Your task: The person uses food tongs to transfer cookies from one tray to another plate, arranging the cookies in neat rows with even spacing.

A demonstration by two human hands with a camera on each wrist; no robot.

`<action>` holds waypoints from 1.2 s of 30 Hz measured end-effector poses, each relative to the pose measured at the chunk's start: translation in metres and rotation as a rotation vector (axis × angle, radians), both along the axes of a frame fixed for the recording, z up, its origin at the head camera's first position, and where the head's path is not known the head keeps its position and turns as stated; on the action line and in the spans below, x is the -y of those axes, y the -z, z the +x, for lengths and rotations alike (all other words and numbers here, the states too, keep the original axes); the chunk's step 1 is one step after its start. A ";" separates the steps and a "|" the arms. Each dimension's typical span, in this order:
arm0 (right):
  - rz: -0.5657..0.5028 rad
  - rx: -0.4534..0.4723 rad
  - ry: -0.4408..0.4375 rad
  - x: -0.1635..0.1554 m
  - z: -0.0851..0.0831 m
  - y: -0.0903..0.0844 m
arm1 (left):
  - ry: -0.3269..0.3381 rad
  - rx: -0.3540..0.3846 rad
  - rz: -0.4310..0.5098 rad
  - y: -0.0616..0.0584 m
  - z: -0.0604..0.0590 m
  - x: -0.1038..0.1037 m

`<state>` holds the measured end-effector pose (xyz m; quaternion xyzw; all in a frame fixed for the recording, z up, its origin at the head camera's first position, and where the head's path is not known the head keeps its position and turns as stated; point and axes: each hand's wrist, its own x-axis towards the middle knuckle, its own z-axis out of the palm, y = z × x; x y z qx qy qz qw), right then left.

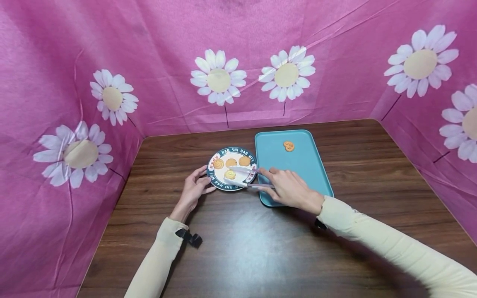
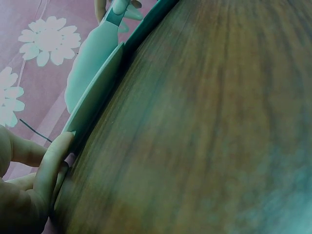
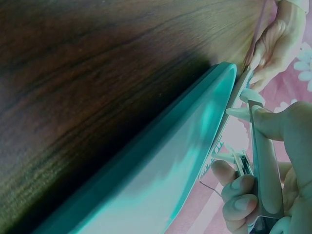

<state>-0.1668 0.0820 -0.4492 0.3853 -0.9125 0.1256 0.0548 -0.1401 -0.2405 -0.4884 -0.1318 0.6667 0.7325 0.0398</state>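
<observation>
A round plate [image 1: 214,178] with a dark lettered rim holds several cookies. My left hand [image 1: 194,188] grips its left edge; in the left wrist view the thumb lies at the plate's rim [image 2: 103,78]. With my right hand [image 1: 292,188] I hold tongs [image 1: 238,183], whose pale, broad tips reach over the plate from the right. Between the tips lies a pale yellow cookie [image 1: 229,174]. A swirled cookie [image 1: 218,164] and two round golden cookies [image 1: 244,161] sit behind it. The right wrist view shows my fingers wrapped about the tongs' handles [image 3: 267,170].
A turquoise tray [image 1: 309,165] stands just right of the plate, under my right hand. One pretzel-shaped cookie [image 1: 288,145] lies near its far end. Beneath everything is a dark wooden table [image 1: 171,157], with a pink flowered cloth [image 1: 164,74] hanging around the back and sides.
</observation>
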 end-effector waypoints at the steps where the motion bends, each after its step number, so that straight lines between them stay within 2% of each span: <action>1: -0.002 -0.001 0.000 0.000 0.000 0.000 | -0.001 0.003 -0.001 0.000 0.000 0.000; 11: -0.017 0.006 0.003 -0.002 0.000 0.002 | 0.002 0.001 0.009 0.001 0.000 -0.001; 21: -0.076 0.012 0.016 -0.009 -0.001 0.002 | -0.007 0.005 -0.002 0.001 0.000 0.000; 36: -0.114 0.003 0.076 -0.037 -0.007 -0.011 | -0.005 0.009 0.000 0.002 -0.001 0.000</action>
